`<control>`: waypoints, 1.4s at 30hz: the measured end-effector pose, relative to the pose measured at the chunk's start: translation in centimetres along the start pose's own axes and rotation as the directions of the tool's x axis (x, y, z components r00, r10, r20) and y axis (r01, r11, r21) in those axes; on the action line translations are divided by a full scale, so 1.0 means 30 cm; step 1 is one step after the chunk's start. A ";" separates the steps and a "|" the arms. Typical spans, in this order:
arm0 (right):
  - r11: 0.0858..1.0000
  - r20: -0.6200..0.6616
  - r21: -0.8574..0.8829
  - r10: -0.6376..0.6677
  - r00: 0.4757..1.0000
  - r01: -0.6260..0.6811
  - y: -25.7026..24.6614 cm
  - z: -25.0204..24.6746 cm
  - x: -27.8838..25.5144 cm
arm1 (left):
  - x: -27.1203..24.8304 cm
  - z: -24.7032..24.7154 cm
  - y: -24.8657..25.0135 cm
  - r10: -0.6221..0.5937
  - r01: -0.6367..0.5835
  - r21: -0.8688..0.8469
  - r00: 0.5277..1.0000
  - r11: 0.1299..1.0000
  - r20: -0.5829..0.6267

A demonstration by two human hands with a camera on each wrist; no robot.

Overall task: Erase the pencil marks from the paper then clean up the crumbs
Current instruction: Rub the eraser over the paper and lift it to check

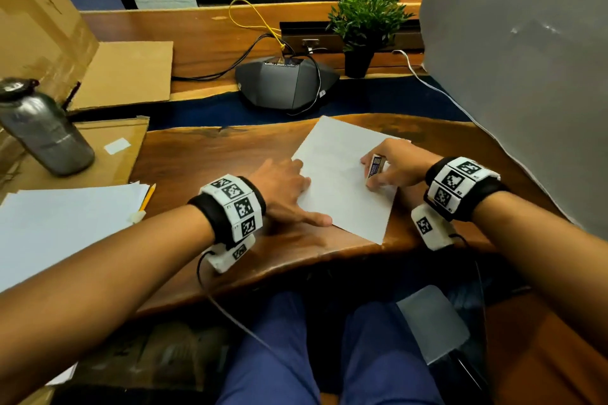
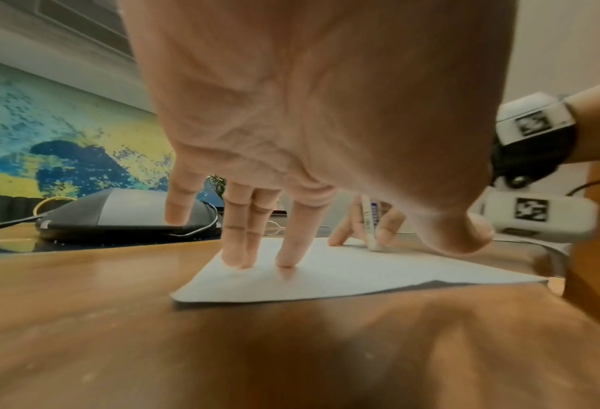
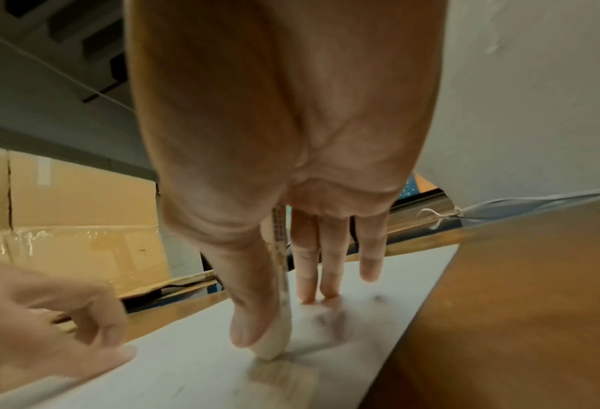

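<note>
A white sheet of paper (image 1: 342,181) lies tilted on the wooden desk (image 1: 210,168). My left hand (image 1: 286,191) presses its left edge with straight fingertips (image 2: 284,257). My right hand (image 1: 388,168) pinches a white eraser (image 1: 375,168) in a printed sleeve between thumb and fingers. The eraser's tip (image 3: 274,348) touches the paper (image 3: 193,373) near faint grey smudges (image 3: 330,321). The left wrist view shows the eraser (image 2: 370,224) standing on the paper (image 2: 344,274) behind my left fingers.
A stack of white sheets (image 1: 62,223) with a yellow pencil (image 1: 147,197) lies at the left. A metal bottle (image 1: 42,131) stands on cardboard (image 1: 121,76). A conference phone (image 1: 286,82) with cables and a potted plant (image 1: 365,26) sit behind. A grey panel (image 1: 526,76) rises at the right.
</note>
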State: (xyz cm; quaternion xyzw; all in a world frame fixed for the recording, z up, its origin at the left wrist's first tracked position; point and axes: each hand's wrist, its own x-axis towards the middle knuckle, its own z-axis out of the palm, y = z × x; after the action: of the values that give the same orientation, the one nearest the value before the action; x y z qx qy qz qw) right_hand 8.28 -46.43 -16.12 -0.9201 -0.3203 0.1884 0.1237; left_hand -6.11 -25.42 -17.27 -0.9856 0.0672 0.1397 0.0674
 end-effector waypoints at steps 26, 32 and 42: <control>0.983 -0.029 -0.049 -0.179 0.984 0.177 -0.222 0.061 0.131 | 0.122 0.058 -0.189 -0.117 0.181 -0.275 0.965 0.944 0.234; 0.986 -0.112 0.024 -0.160 0.981 0.163 -0.294 0.089 0.200 | 0.109 0.037 -0.170 -0.134 0.196 -0.286 0.966 0.938 0.222; 0.967 -0.080 0.177 -0.172 0.982 0.184 -0.326 0.128 0.188 | 0.090 0.011 -0.151 -0.132 0.201 -0.332 0.967 0.921 0.219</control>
State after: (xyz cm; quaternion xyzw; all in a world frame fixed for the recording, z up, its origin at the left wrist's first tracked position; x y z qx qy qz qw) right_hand 5.43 -34.96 -17.66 -0.8779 -0.3787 0.1759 0.2344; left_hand -2.94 -21.25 -17.85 -0.9656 -0.0501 0.2377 -0.0921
